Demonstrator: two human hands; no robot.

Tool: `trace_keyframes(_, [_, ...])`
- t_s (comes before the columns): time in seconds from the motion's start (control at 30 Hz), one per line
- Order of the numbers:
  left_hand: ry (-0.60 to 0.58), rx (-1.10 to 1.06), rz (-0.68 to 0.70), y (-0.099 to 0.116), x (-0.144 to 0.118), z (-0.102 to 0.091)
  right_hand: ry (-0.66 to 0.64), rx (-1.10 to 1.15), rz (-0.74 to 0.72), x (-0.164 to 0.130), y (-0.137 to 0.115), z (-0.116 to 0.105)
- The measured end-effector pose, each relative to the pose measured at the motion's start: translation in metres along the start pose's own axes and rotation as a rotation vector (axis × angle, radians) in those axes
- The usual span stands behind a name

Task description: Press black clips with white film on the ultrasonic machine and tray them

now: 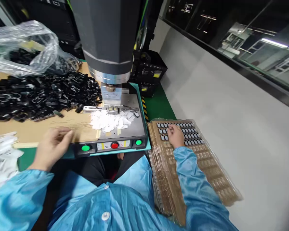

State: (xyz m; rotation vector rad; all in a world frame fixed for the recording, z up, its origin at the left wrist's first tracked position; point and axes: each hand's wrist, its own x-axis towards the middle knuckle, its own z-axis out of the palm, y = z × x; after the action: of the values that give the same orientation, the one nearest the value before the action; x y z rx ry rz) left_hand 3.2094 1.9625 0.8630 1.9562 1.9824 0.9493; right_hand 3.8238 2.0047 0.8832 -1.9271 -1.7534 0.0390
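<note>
Under your right hand (175, 136): tray (207, 166), fingers pinching a small part, unclear. Left hand (51, 146): loose, resting on cardboard (38, 130).

The clear plastic bag (21, 45) is thin, crinkled and shiny. The pile of black clips (43, 96) looks like glossy hard plastic. Small white pieces (109, 121) are matt — plastic, apparently — lying on a dull grey metal plate (135, 126). The brown board (62, 125) is rough cardboard. The blister tray (207, 170) is shiny thin plastic; the blue sleeve (195, 179) is smooth cloth.
</note>
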Motion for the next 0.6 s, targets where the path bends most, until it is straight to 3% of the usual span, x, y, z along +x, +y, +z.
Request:
trace_keyframes(0.13, [-0.024, -0.063, 0.319, 0.044, 0.007, 0.036, -0.079, 0.198, -0.334, -0.002, -0.113, 0.037])
trace_keyframes(0.23, [-0.057, 0.014, 0.336, 0.063, 0.012, 0.055, -0.152, 0.207, -0.533, -0.015, -0.184, 0.068])
trace_keyframes(0.3, [-0.040, 0.065, 0.271, 0.063, 0.017, 0.063, -0.174, 0.189, -0.570, -0.022, -0.217, 0.087])
trace_keyframes(0.43, [-0.071, 0.081, 0.207, 0.053, 0.027, 0.071, -0.167, 0.136, -0.554, -0.026, -0.249, 0.116])
trace_keyframes(0.6, [-0.090, 0.038, 0.206, 0.052, 0.040, 0.077, -0.158, 0.074, -0.548, -0.021, -0.257, 0.135])
